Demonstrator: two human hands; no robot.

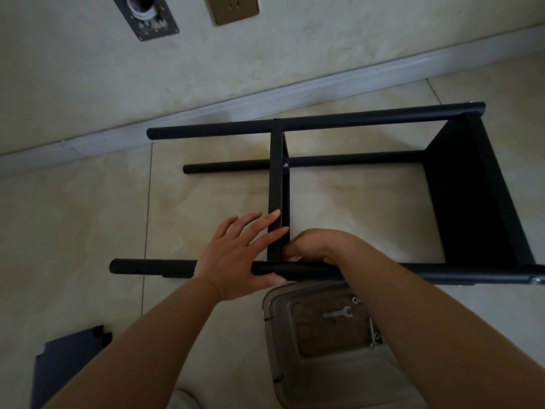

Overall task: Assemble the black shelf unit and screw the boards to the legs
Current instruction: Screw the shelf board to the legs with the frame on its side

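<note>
Both hands meet at middle board; right grip seemingly curled.

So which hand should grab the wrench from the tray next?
Probably the right hand: its forearm already lies above the tray near the wrench. The left hand steadies the middle board and front leg.

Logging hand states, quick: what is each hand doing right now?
Left hand: open, fingers straight on the middle board, thumb under the near leg.
Right hand: curled at the joint; contents cannot be told.
</note>
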